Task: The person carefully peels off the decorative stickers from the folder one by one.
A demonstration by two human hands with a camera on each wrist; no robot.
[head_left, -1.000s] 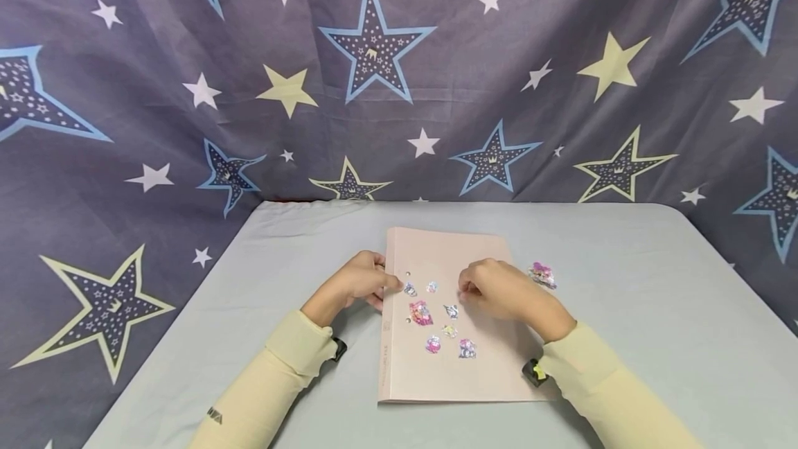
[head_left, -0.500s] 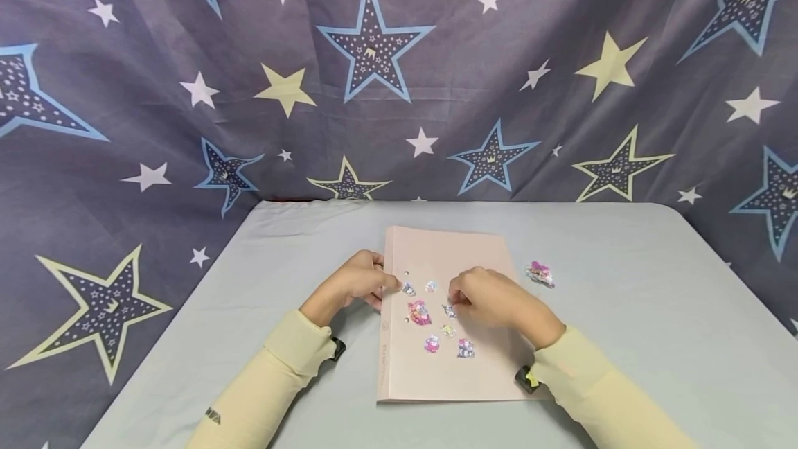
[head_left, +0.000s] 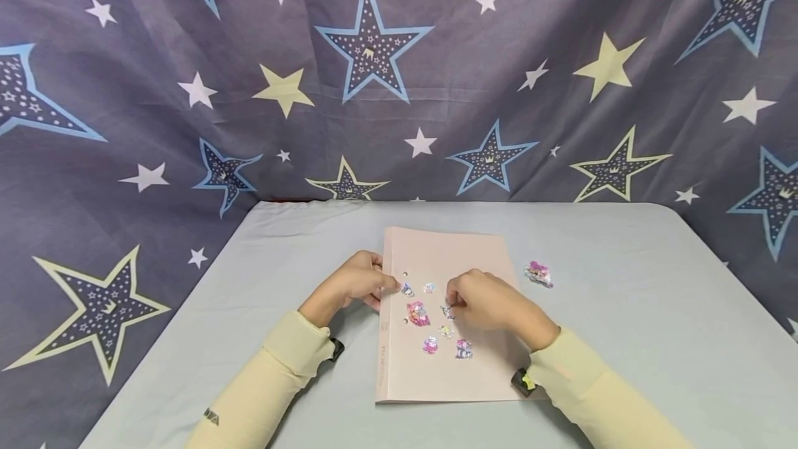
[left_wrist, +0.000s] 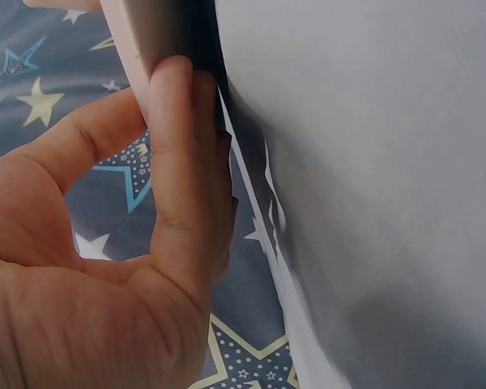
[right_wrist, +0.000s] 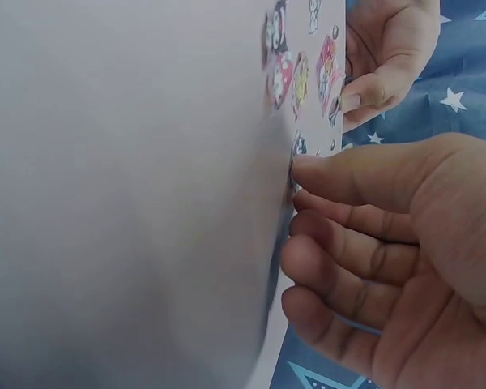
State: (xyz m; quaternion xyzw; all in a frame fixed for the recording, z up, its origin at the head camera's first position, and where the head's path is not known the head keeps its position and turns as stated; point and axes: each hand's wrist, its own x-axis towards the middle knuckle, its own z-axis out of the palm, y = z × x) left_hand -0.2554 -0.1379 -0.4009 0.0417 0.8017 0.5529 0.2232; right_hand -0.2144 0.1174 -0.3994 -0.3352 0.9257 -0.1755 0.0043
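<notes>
A pale pink folder [head_left: 458, 380] lies on the table with several shiny cartoon stickers on its cover. My left hand [head_left: 355, 279] holds the spine side, thumb on the cover beside a small sticker [head_left: 407, 289]; in the left wrist view its fingers [left_wrist: 172, 146] lie against the spine. Over the middle of the cover, my right hand [head_left: 489, 300] pinches a small bluish sticker [head_left: 447, 312] down at the surface. The right wrist view shows the thumb tip at this sticker [right_wrist: 300, 144], other fingers curled beside it. Part of the sticker is hidden by the fingers.
A pink and silver pile of stickers [head_left: 539, 274] sits on the grey-covered table [head_left: 623, 310], right of the folder. Other cover stickers include a larger pink one [head_left: 418, 313] and a purple one [head_left: 464, 348]. A star-patterned curtain [head_left: 386, 123] hangs behind.
My right hand has moved left and slightly toward me, down to the small bluish sticker, where it now stays. My left hand keeps its place on the spine.
</notes>
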